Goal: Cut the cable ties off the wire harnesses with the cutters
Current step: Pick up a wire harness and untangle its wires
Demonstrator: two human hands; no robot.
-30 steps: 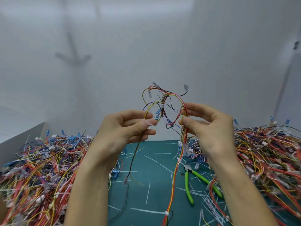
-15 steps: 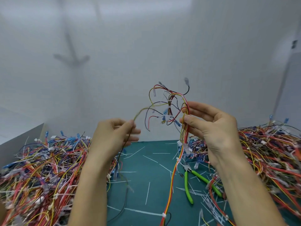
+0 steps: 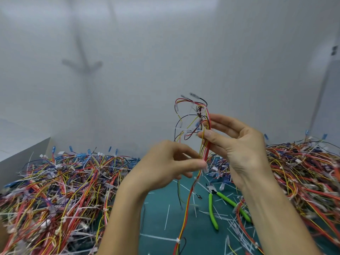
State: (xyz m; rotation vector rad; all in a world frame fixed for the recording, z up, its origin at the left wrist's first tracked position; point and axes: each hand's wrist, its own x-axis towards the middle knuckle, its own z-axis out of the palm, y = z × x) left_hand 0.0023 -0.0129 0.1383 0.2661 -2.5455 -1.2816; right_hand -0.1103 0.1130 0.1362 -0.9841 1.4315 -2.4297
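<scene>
Two hands (image 3: 165,163) (image 3: 242,146), one held harness (image 3: 204,150), one cutters (image 3: 211,208), two harness heaps (image 3: 64,190) (image 3: 303,172).

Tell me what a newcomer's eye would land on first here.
Centre frame, the right hand pinches a wire harness held up against the white wall, the blurred left hand at it lower down. Tangled coloured harnesses pile up in a left heap and a right heap. Between them, green-handled cutters lie untouched on the teal mat among white tie offcuts.
</scene>
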